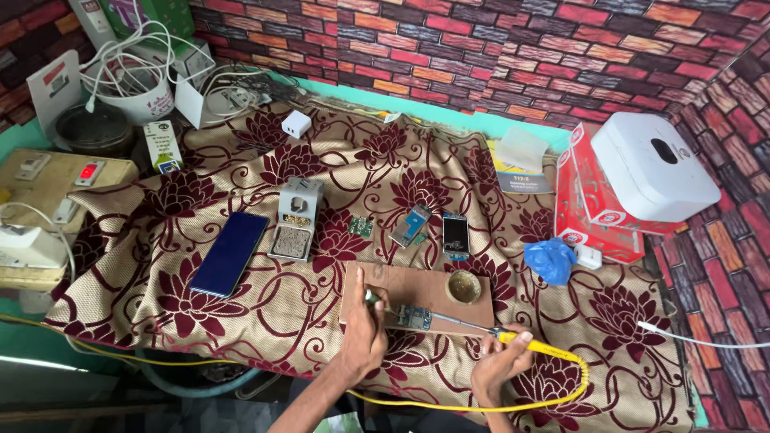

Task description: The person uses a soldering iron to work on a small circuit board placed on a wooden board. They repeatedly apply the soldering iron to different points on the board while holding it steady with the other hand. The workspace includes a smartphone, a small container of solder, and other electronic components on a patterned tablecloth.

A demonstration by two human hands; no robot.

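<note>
The right hand (499, 365) is closed in a pen-like grip around the yellow-handled soldering iron (513, 340), whose thin metal shaft runs leftward to the small green circuit board (414, 317). The left hand (362, 333) is curled shut, fingertips pinching what appears to be a small tool or a length of solder at the board's left edge (too small to tell which). The board lies at the near edge of the flat brown wooden work board (417, 290), which sits on the surface covered by a beige cloth with dark red flowers (241, 313).

Risks noted:
- The left fingertips are just beside the iron's tip; a slip of either hand could burn them.
- The circuit board looks held only by finger pressure. If it skates, the tip could bridge neighbouring contacts or lift a pad.
- The work sits near the wooden board's edge, so a tip that wanders off it could scorch the fabric.
- The iron's yellow cable (561, 385) loops in front of the person; a snag could jerk the tip.
- The small round brass-coloured dish (464, 286) stands near the iron's shaft and could be knocked.
</note>
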